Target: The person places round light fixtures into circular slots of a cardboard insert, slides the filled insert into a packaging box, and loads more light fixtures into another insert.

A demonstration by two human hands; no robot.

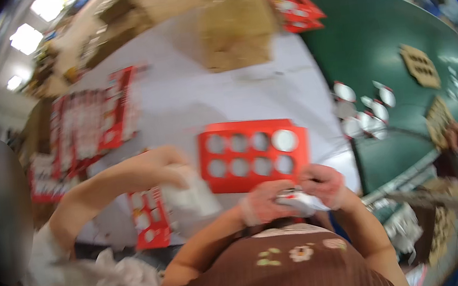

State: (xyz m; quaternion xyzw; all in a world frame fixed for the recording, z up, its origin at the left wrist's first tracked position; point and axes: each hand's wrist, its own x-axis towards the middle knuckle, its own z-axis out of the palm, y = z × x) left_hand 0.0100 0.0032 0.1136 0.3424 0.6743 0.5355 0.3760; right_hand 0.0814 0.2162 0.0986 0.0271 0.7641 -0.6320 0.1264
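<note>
My left hand point(267, 202), in a pinkish glove, is closed on a small white-and-silver piece point(299, 200) with a red mark, held in front of my brown apron. On the piece's other side my right hand point(324, 184), gloved the same way, has its fingers curled in against it. Blur hides what kind of piece it is. Just beyond my hands lies a flat red card point(253, 179) with two rows of round holes. A white disc point(284, 140) sits at its upper right hole.
At left a co-worker's hand point(169, 164) holds something white and blurred. Red-and-white cards point(80, 126) lie in a row at far left, and another red card point(150, 220) nearer. A brown cardboard box point(235, 26) stands beyond. White discs point(373, 118) lie on the green table point(342, 45).
</note>
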